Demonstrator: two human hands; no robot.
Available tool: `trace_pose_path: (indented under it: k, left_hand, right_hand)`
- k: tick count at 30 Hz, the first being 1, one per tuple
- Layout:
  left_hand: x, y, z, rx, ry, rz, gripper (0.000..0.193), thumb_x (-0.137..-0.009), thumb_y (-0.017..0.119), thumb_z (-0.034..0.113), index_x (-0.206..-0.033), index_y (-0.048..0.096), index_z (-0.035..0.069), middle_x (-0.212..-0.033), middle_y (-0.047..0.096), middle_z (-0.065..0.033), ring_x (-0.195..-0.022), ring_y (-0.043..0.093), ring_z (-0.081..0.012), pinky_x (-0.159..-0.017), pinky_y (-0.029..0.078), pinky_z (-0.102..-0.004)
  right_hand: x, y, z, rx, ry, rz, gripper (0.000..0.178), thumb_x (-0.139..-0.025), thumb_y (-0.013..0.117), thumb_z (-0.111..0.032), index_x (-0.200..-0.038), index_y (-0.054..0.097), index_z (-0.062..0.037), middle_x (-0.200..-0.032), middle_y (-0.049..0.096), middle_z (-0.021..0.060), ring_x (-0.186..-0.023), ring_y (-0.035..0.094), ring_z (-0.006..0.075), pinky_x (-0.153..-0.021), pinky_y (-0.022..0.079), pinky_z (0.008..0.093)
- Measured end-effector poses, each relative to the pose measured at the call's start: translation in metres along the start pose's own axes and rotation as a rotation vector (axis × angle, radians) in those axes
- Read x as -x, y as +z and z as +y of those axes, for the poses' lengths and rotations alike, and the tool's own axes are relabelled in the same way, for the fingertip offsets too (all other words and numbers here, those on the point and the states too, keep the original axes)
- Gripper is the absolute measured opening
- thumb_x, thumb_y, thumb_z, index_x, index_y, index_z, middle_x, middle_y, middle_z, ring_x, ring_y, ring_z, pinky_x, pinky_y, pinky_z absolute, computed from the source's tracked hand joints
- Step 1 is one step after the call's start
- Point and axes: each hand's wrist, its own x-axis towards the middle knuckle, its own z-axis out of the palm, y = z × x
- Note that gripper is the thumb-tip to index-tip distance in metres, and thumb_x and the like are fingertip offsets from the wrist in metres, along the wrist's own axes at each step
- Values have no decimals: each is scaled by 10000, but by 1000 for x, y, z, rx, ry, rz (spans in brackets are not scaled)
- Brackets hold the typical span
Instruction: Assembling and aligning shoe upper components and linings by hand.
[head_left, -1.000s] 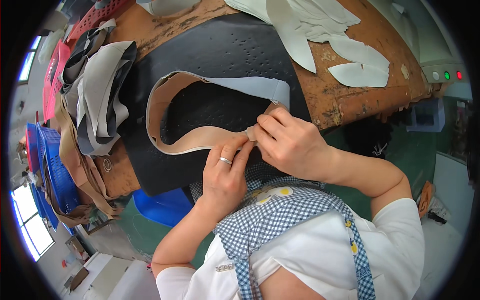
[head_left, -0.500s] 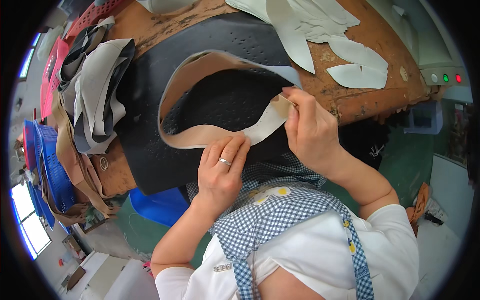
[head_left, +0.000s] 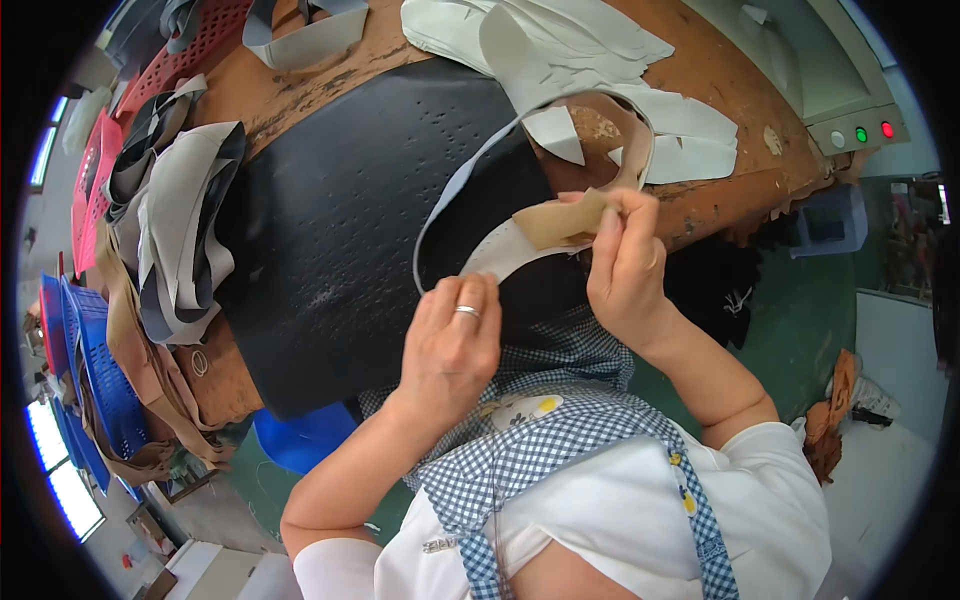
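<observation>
Strip loop (head_left: 502,250) has swung right, partly over white pieces (head_left: 700,118). Right hand (head_left: 626,255) pinches its tan part (head_left: 556,224); left hand (head_left: 452,340) touches it, thumb hidden, can't tell grip.

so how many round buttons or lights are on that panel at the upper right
3, in a row on the panel: a white one at left, a green one in the middle, a red one at right. Nothing blocks the row.

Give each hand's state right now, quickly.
Left hand: touching the strip's white part; whether closed cannot be told.
Right hand: closed, holding the strip's tan part.
</observation>
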Motion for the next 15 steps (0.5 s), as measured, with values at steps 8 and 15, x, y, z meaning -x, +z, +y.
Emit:
trace_pose_path:
  k: [8, 15]
  left_hand:
    - [-25, -30, 5, 167, -183, -201, 221, -800, 623, -45, -1012, 612, -107, -987, 562, -183, -913, 564, -292, -797, 506, -351]
    - [-32, -6, -5, 476, -436, -149, 162, -880, 566, -54, -1037, 537, -27, -1030, 544, -218, -834, 619, -418, -699, 526, -460]
  right_hand:
    - [11, 18, -18, -8, -380, -70, 149, -919, 492, 70, -1061, 456, 41, -1080, 674, 253, -918, 710, 380, -842, 589, 435]
    - [17, 26, -18, -1, -353, -87, 429, -769, 740, -85, -1121, 511, 4, -1107, 653, 193, -978, 672, 363, -831, 559, 433]
